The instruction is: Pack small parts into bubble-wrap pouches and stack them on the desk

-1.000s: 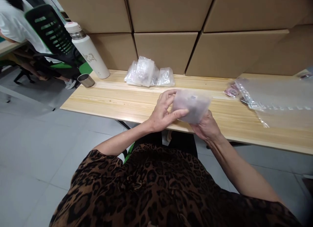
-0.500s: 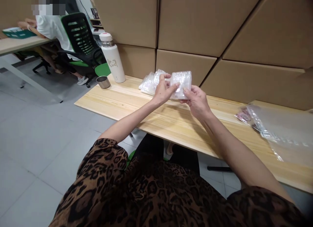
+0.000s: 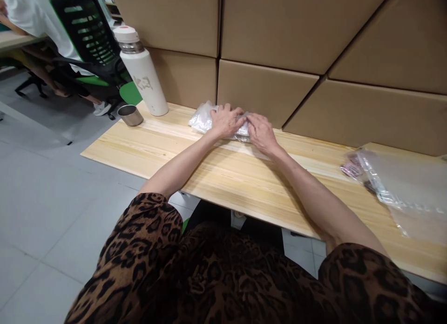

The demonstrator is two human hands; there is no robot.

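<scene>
Clear plastic bags [image 3: 201, 118] lie in a row against the cardboard boxes, at the back of the wooden table [image 3: 167, 149]. My left hand [image 3: 226, 121] rests palm down over them, its fingers stretched out. Beside it, my right hand [image 3: 261, 132] lies on the right end of the row, fingers extended and bent a little at the tips. A crinkled bag [image 3: 243, 132] shows between the two hands. Most of what is under my palms is hidden.
A white bottle [image 3: 145, 77] and a metal cup [image 3: 130, 115] stand at the table's left end. Large clear plastic sheets [image 3: 415, 184] and small reddish packets [image 3: 352, 165] lie at the right. Cardboard boxes [image 3: 268, 86] wall the back. A person [image 3: 52, 23] sits beyond, on an office chair [image 3: 87, 28].
Both hands have come down from holding up a clear plastic bag to lying flat on the row of bags. The bag is now down among the others. The camera view has shifted slightly.
</scene>
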